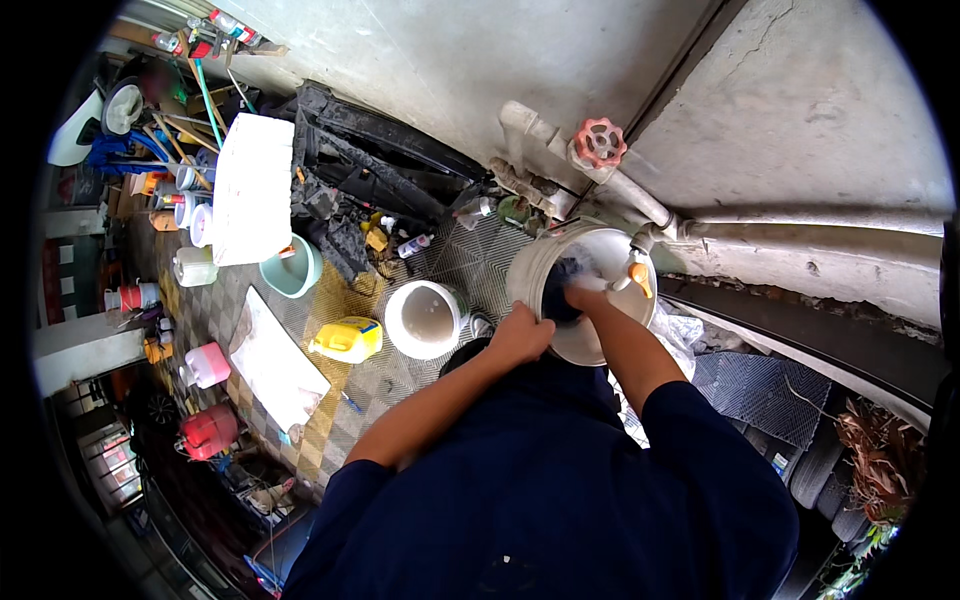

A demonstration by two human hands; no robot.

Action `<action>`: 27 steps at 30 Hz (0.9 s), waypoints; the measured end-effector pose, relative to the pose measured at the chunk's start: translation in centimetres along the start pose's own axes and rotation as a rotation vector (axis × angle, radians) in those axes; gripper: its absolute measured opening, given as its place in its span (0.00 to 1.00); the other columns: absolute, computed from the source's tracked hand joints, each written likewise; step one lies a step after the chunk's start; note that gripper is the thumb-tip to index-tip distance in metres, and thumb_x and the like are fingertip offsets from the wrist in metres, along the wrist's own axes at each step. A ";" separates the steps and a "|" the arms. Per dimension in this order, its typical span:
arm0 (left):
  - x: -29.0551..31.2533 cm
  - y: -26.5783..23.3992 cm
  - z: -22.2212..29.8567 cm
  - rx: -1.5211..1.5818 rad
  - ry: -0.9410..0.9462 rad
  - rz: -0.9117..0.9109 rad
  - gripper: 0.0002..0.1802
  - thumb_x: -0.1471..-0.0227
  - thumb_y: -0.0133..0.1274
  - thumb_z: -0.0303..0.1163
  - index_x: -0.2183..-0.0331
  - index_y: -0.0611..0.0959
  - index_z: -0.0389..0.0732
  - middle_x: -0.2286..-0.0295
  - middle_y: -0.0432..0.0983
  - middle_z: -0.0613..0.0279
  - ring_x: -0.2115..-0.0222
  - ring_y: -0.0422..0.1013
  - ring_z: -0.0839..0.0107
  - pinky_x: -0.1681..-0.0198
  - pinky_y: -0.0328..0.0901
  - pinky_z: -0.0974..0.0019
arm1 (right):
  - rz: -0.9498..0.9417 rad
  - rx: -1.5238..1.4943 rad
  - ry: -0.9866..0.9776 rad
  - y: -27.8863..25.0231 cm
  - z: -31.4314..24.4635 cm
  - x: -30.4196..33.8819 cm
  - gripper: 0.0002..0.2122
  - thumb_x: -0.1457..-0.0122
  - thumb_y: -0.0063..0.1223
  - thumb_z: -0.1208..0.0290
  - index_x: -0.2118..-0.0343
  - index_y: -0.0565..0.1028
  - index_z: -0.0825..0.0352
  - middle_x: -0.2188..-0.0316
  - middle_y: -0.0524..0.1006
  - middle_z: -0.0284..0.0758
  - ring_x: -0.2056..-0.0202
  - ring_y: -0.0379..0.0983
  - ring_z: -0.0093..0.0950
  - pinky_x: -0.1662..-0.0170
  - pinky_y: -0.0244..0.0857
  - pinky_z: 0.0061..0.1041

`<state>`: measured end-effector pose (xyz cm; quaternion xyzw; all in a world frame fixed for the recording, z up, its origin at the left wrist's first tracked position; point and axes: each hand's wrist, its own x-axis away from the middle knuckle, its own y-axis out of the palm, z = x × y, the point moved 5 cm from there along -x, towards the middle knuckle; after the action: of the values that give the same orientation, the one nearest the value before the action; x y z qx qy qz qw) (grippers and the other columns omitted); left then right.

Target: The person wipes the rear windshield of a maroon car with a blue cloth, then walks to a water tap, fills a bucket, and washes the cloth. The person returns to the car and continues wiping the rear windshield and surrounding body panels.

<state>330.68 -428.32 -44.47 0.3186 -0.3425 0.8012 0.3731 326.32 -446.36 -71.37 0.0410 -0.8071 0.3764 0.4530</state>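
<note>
A large white bucket (528,262) stands tilted under a wall tap, its mouth toward me. My left hand (524,336) is closed on the bucket's near-left rim. Inside the bucket, my right hand (582,296) reaches down into a bunched dark blue cloth (562,284); the fingers are mostly hidden by it. Just right of that hand is the tap (638,274) with its orange-yellow lever. A whitish blur, looking like running water, shows near its spout. To the left stands a second white bucket (424,318) holding cloudy liquid.
Left of the buckets are a yellow jug (350,339), a white board (275,360) and a pale green basin (292,268). Black car parts (385,150) lean along the wall. A pipe with a red valve wheel (600,143) runs above the bucket. Tyres (815,470) lie at right.
</note>
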 end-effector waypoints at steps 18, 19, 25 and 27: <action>-0.2 -0.1 0.6 0.048 -0.017 -0.028 0.31 0.47 0.52 0.41 0.60 0.68 0.16 0.77 0.80 0.37 0.77 0.81 0.49 0.65 0.75 0.52 | 0.138 0.263 -0.288 1.0 0.8 1.3 0.18 0.32 0.42 0.57 0.47 0.77 0.60 0.40 0.73 0.41 0.39 0.69 0.43 0.40 0.64 0.52; -0.4 0.1 0.0 0.051 -0.014 -0.014 0.31 0.47 0.52 0.41 0.60 0.68 0.16 0.78 0.80 0.36 0.77 0.81 0.48 0.65 0.75 0.52 | 0.162 0.357 -0.382 0.1 -0.6 2.7 0.18 0.32 0.43 0.58 0.47 0.77 0.60 0.40 0.72 0.41 0.38 0.69 0.43 0.40 0.65 0.51; -0.1 -0.2 -0.8 0.078 -0.032 0.034 0.31 0.47 0.52 0.41 0.59 0.69 0.15 0.78 0.79 0.37 0.75 0.81 0.47 0.63 0.75 0.52 | -0.007 0.395 -0.166 -3.9 -4.3 3.8 0.21 0.33 0.45 0.59 0.42 0.75 0.63 0.38 0.71 0.43 0.37 0.67 0.45 0.36 0.63 0.45; 0.0 -0.5 -0.5 0.078 -0.061 0.029 0.32 0.47 0.53 0.41 0.59 0.69 0.15 0.78 0.80 0.37 0.75 0.81 0.46 0.62 0.75 0.52 | -0.241 0.144 -0.089 -3.3 -2.9 2.1 0.20 0.33 0.45 0.61 0.41 0.75 0.62 0.38 0.71 0.44 0.37 0.68 0.45 0.36 0.63 0.45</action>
<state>331.00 -427.67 -44.58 0.3523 -0.3270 0.8090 0.3383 328.46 -446.23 -66.96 0.1866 -0.7865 0.3740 0.4547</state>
